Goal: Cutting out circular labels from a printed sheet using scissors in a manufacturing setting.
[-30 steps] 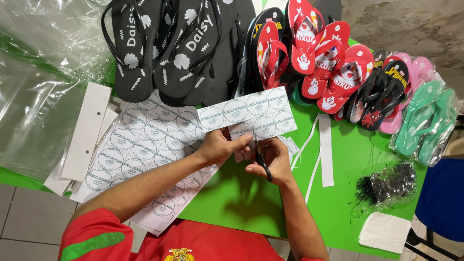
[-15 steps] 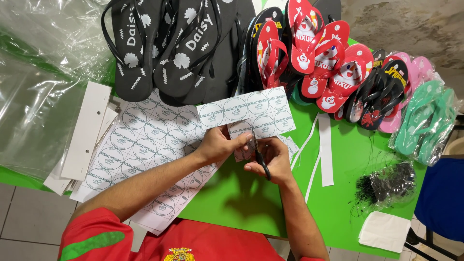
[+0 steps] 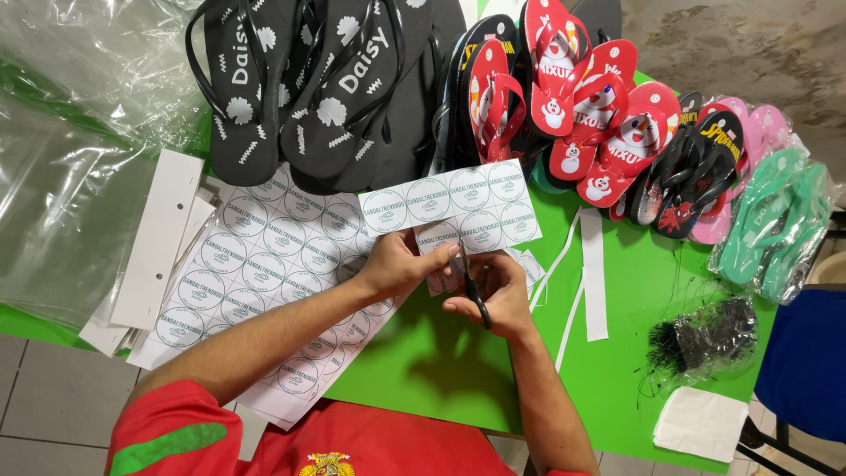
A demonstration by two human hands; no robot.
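Observation:
My left hand [image 3: 398, 263] pinches the near edge of a white strip of round printed labels [image 3: 458, 204] held over the green table [image 3: 441, 361]. My right hand [image 3: 493, 298] grips a pair of black-handled scissors [image 3: 471, 284], blades pointing up into the strip's lower edge beside my left thumb. Under my left forearm lie larger sheets of the same round labels [image 3: 256, 264].
Black flip-flops [image 3: 326, 79], red ones [image 3: 564, 97], dark, pink and green pairs [image 3: 775, 220] line the far edge. Clear plastic bags [image 3: 70, 132] lie left, white card strips [image 3: 159, 238] beside them. Cut paper strips [image 3: 592, 273], a bag of black ties [image 3: 705, 339], a white cloth [image 3: 701, 423], a blue chair [image 3: 806, 370] are right.
The hands stay nearly in place; the scissors have shifted slightly along the lower edge of the label strip.

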